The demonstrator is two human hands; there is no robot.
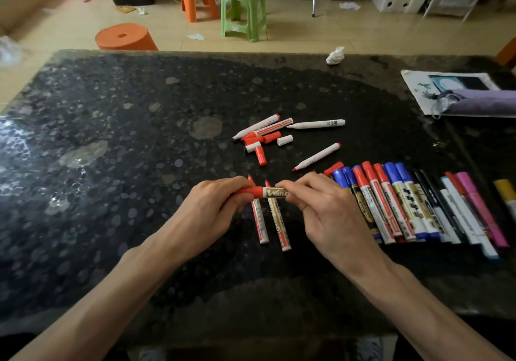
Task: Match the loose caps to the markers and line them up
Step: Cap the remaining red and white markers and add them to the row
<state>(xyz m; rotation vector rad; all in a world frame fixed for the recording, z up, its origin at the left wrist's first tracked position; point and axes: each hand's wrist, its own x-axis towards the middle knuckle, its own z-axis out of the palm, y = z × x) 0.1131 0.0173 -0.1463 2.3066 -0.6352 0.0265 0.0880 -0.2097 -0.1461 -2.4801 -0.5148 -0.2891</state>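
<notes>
Both hands hold one red whiteboard marker [272,192] level above the table. My left hand [215,210] grips its red cap end; my right hand [321,207] pinches its gold-and-white barrel. Beneath it lie two uncapped red markers [261,221], side by side. Further back sits a loose pile [265,137] of thin white markers, red caps and a white cap [284,140]. One thin uncapped red-tipped marker [317,156] lies alone. To the right, a row of capped markers [405,204] is lined up: blue, red, black, white, pink, yellow.
The dark speckled stone table [125,137] has a crumpled tissue [335,56] at its far edge and a purple pouch on a cloth bag [460,95] at the far right. Orange and green stools [243,6] stand on the floor beyond.
</notes>
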